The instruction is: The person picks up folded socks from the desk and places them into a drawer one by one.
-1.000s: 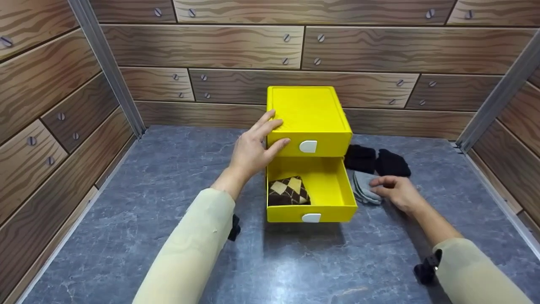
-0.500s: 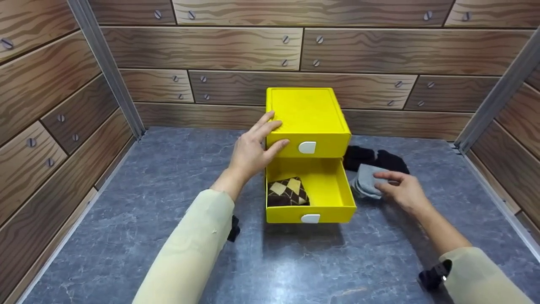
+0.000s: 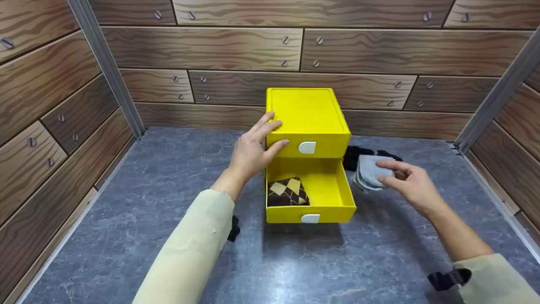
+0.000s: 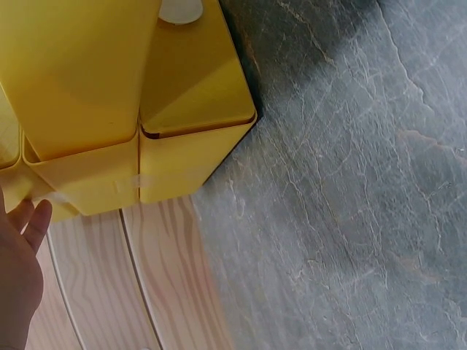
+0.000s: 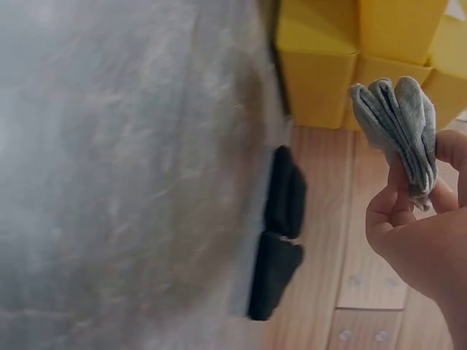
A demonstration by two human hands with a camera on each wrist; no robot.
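My left hand (image 3: 249, 153) rests on the near left corner of a yellow drawer unit (image 3: 310, 109), fingers on its top and thumb against the front. Below the top drawer, a yellow drawer (image 3: 327, 181) is pulled out. Folded argyle socks (image 3: 289, 191) in brown and cream lie in its left side. Thumb and fingers of my right hand (image 3: 415, 185) pinch a folded pair of grey socks (image 3: 373, 171), raised off the table just right of the drawer. The right wrist view shows the folds of the grey socks between the fingertips.
Two folded black sock bundles (image 5: 284, 193) lie on the grey marbled table (image 3: 177, 177), right of the drawer unit and partly behind the grey socks. Wood-patterned walls (image 3: 236, 46) enclose the back and sides. The left wrist view shows another yellow drawer (image 4: 197, 73) under the pulled-out one.
My right hand has picked the grey socks up off the table and moved them up and slightly right, over the black ones. The left hand and the drawer stay put.
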